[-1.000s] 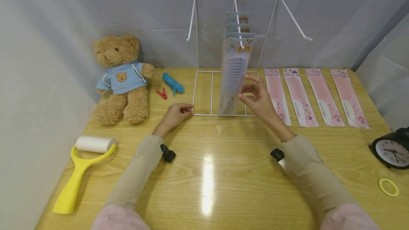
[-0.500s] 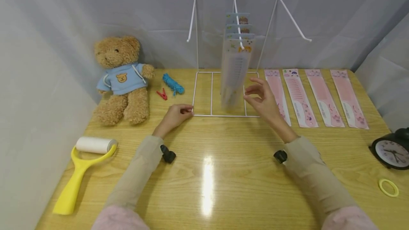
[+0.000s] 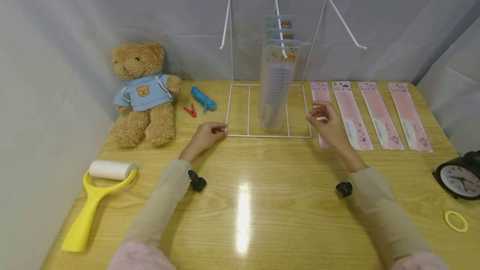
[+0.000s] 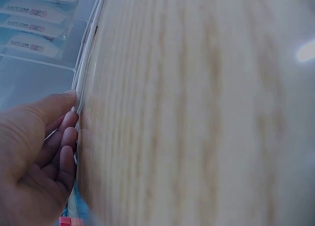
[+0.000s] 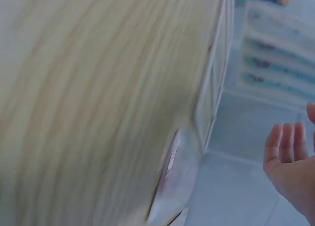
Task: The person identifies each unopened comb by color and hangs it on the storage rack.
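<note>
Table: light wood w/ clear grain, glossy, lamp glare near the front edge. Wire rack: thin white-coated metal, smooth. Blue comb packs hanging on it: shiny clear plastic over printed card. Pink comb packs along the right edge: same glossy plastic. Teddy bear at back left: fuzzy plush, soft cloth hoodie. Lint roller at front left: smooth yellow plastic, matt white paper roll. Backdrop: matt grey cloth, creased.

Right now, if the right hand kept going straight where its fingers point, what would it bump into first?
Probably the rack: the right hand points left and slightly away, toward the rack's near right wire. The hanging combs lie beyond it. Depth is hard to judge.
</note>
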`<action>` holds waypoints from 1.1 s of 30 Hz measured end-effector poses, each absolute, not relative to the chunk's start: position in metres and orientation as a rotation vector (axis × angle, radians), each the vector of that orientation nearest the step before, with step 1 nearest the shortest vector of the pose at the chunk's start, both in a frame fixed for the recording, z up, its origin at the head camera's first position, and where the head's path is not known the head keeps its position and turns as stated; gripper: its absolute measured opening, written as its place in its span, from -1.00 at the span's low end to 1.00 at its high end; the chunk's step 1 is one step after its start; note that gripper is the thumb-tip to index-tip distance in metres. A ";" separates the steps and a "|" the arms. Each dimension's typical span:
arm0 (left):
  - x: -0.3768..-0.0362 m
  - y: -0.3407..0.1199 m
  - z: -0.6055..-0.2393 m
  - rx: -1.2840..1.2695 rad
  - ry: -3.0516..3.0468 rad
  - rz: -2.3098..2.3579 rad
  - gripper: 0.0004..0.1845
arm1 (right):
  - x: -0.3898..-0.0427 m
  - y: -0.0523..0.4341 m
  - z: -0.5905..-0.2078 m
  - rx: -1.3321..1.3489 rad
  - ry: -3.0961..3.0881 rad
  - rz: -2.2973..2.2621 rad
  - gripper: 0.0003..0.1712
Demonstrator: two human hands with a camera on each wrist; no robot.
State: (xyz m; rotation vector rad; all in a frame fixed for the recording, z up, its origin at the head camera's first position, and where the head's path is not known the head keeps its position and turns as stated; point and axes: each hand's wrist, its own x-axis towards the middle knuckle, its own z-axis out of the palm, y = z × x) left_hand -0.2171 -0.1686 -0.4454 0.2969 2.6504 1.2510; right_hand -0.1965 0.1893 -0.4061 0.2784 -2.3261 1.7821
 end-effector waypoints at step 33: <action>-0.218 -0.169 -0.446 0.294 2.640 1.249 -0.62 | -0.225 0.241 -0.428 0.104 -3.226 0.957 -0.17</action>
